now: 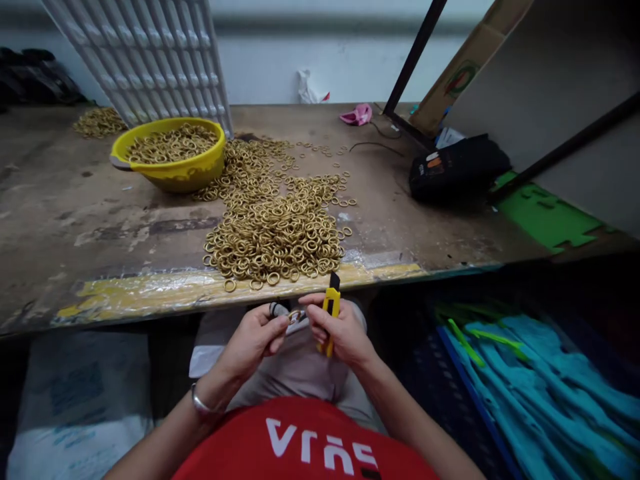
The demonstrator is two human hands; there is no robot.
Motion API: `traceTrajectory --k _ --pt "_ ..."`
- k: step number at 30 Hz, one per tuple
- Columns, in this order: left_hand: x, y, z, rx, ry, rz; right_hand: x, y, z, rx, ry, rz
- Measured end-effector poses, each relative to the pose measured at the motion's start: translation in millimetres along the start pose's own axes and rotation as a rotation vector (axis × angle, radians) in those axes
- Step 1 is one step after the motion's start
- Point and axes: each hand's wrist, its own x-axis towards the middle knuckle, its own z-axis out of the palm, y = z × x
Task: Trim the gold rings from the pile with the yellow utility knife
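Over my lap, just below the table edge, my left hand point(257, 333) pinches a small brass ring point(295, 315) between thumb and fingers. My right hand point(343, 330) is closed around a yellow utility knife point(331, 308), whose black tip points up toward the table. Both hands meet at the ring. A big heap of brass rings point(275, 230) lies on the worn wooden table point(75, 220) right in front of me. A yellow bowl point(173, 170) full of rings stands at the back left.
A white plastic grid tray point(150, 53) leans behind the bowl. A black bag point(455, 167) and a green foam piece point(545, 217) lie at the right. Teal fabric point(540, 387) lies on the floor at my right, and white sacks point(75, 400) at my left.
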Motion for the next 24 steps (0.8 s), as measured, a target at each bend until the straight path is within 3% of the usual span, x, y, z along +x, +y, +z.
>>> traceTrajectory --k 5,13,19,24 --pt "-11 -3 -0.5 -0.103 0.028 -0.047 -9 2 14 -0.173 0.013 0.032" --pt "-10 5 -19.0 -0.150 -0.186 -0.096 -5 -7 32 -0.253 0.002 0.053" --pt "-13 1 -17.5 -0.137 -0.052 -0.037 -1 -11 41 -0.378 -0.018 0.016" --pt "-18 5 -20.9 -0.054 -0.067 -0.002 3 -15 44 -0.489 -0.069 0.009"
